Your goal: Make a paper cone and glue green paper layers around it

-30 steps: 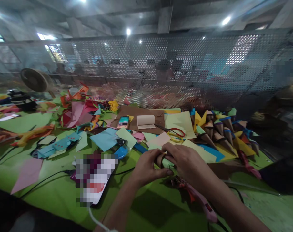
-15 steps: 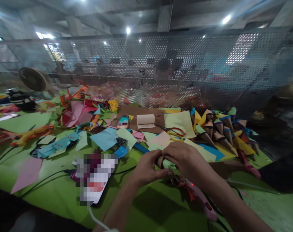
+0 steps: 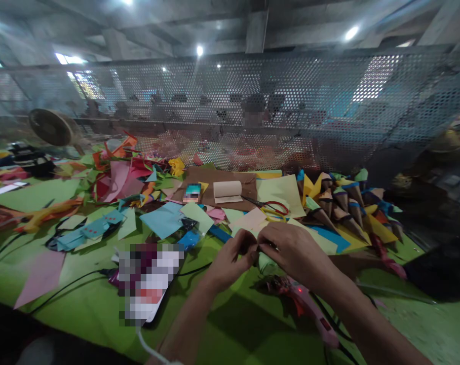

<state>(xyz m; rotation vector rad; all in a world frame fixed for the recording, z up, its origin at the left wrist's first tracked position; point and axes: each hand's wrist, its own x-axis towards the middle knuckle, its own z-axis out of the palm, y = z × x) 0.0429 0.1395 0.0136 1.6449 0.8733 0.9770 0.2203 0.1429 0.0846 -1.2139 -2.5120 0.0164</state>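
Close together in the middle of the head view, both my hands work on a small roll of light green paper. My right hand is curled over its upper side and grips it. My left hand is closed in a pinch at its left edge, fingertips almost meeting those of the right; what exactly lies between them is hidden. Just below, a pink glue gun lies on the green table with a red light lit and a crusted, dark nozzle end.
Paper cones are heaped at the right. Red-and-yellow scissors lie beyond my hands, near a beige roll. A phone with a white cable lies at left. Coloured paper scraps pile up before a perforated metal screen.
My left thumb and fingers have drawn together into a pinch near the right fingertips. The brown part seen between my hands before is now mostly covered.
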